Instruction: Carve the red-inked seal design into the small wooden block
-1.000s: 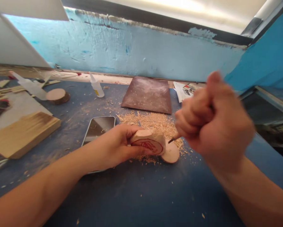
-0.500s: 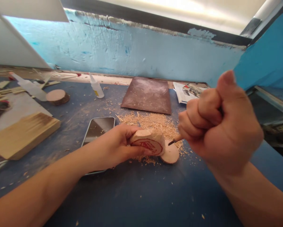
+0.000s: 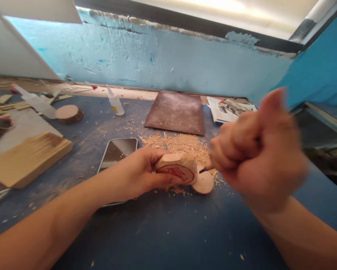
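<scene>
My left hand [image 3: 146,168] is closed around a pale wooden block [image 3: 189,165], rounded at the edge and marked with a red circle and red strokes on the face toward me. My right hand [image 3: 258,153], slightly blurred, makes a fist with the thumb up around a carving tool [image 3: 206,168]. Only the tool's short dark tip and a bit of wooden shaft stick out below the fist, close to the block's right edge. Under the tip lies a thin round wooden disc [image 3: 203,183] on the table.
Wood shavings [image 3: 182,144] are heaped behind the block. A phone [image 3: 117,150] lies partly under my left forearm. Farther back are brown sandpaper [image 3: 175,112], a small glue bottle [image 3: 116,103], a log slice [image 3: 69,113] and papers [image 3: 227,110]. A wooden board [image 3: 30,159] lies at left.
My right fist has shifted slightly left and down, and the tool tip sits a little nearer the block. My left hand and the block have barely moved.
</scene>
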The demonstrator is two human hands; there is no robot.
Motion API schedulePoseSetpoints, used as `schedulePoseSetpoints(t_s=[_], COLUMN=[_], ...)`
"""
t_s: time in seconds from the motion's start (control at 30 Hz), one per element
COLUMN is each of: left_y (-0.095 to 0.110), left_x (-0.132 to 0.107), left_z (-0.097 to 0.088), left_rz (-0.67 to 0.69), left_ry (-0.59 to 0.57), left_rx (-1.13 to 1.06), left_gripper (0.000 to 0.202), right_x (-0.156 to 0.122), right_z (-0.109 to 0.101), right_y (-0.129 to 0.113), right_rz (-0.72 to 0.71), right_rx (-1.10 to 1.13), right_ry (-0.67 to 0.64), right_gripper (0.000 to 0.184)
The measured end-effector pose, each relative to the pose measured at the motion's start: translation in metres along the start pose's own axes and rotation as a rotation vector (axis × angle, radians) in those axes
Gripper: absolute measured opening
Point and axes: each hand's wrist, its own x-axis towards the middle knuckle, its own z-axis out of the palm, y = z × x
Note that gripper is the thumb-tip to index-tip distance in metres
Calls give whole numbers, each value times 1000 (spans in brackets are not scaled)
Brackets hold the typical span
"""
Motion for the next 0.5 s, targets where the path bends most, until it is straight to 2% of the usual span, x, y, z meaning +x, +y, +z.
schedulePoseSetpoints(t_s=[0.1, 0.2, 0.3, 0.43, 0.5], left_y=[2, 2, 2, 2, 1], left_x=[-1, -2, -2, -1, 0], left_z=[1, 0, 0, 1, 1], left_rz=[1, 5, 11, 28, 28], left_ry=[20, 17, 32, 14, 15], left_rx=[8, 36, 54, 36, 44], left_gripper=[14, 16, 15, 21, 21], right_x=[-2, -3, -3, 0, 1], right_z=[1, 2, 3, 2, 1], right_y=[1, 1, 0, -2, -3], right_rz=[44, 8, 39, -10, 18], right_rx=[-23, -26, -41, -54, -44], right_ry=[-14, 7, -10, 44, 10], right_gripper=[63, 64, 64, 67, 65])
